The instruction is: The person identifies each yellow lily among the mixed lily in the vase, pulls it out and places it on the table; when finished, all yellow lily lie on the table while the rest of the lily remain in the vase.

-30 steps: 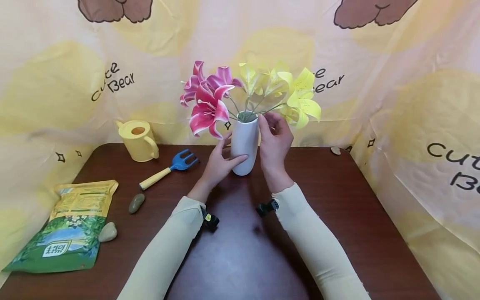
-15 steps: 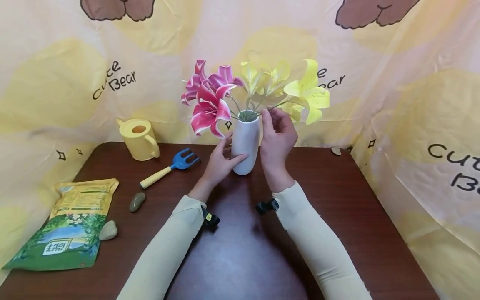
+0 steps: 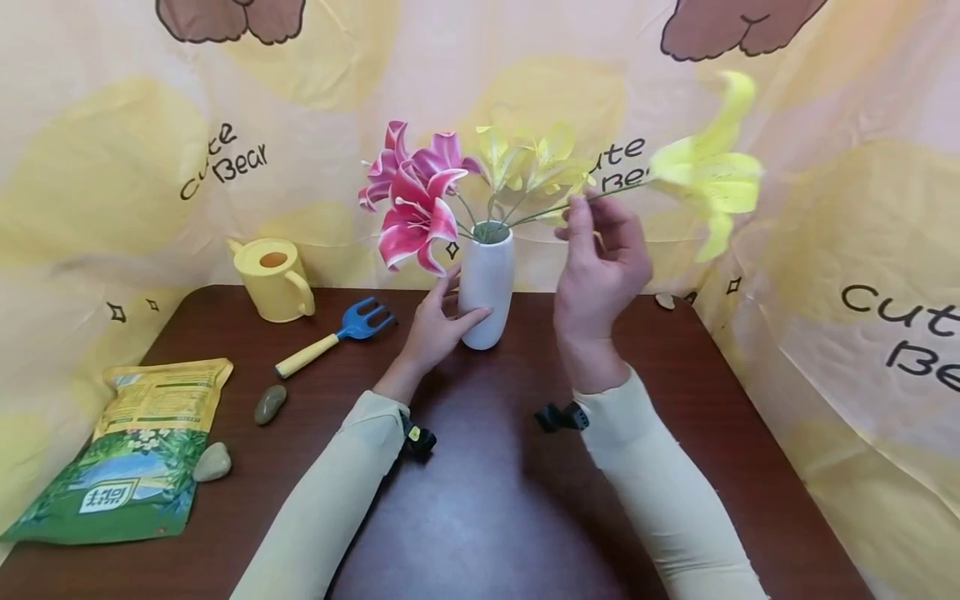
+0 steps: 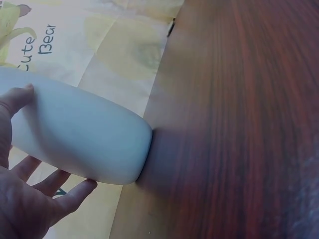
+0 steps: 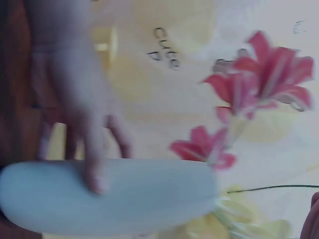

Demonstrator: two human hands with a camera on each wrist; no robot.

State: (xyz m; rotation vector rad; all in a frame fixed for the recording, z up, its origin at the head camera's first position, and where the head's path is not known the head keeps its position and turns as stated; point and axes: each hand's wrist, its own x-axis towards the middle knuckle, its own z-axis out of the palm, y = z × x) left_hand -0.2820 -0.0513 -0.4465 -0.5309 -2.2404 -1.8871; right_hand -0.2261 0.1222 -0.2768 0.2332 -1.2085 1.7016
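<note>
From the head view, the white vase (image 3: pixel 487 287) stands upright on the brown desk (image 3: pixel 480 500), near its far edge. The left hand (image 3: pixel 435 321) steadies it, fingers wrapped lightly around the lower body. The right hand (image 3: pixel 600 258) is raised to the right of the vase mouth and pinches the thin green stem of a yellow flower (image 3: pixel 708 175). That stem runs slantwise from the fingers down toward the vase mouth; whether its foot sits inside cannot be told. The pink flowers (image 3: pixel 412 200) and other yellow blooms (image 3: pixel 528 162) sit in the vase. So, as a judgement, the work on this one stem is under way, and the rest of the bunch is untouched. A watering can (image 3: pixel 272 277), a small blue fork (image 3: pixel 337 337), a bag (image 3: pixel 135 454) and stones lie off to the left.

In the left wrist view, the palm and fingers (image 4: pixel 62 196) press against the vase (image 4: pixel 84 147), whose base rests on the desk (image 4: pixel 239 124).

The right wrist view is blurred: the vase (image 5: pixel 114 196), the left hand's fingers (image 5: pixel 92 134) on it, pink flowers (image 5: pixel 259 74) and a stem (image 5: pixel 271 188) show.
</note>
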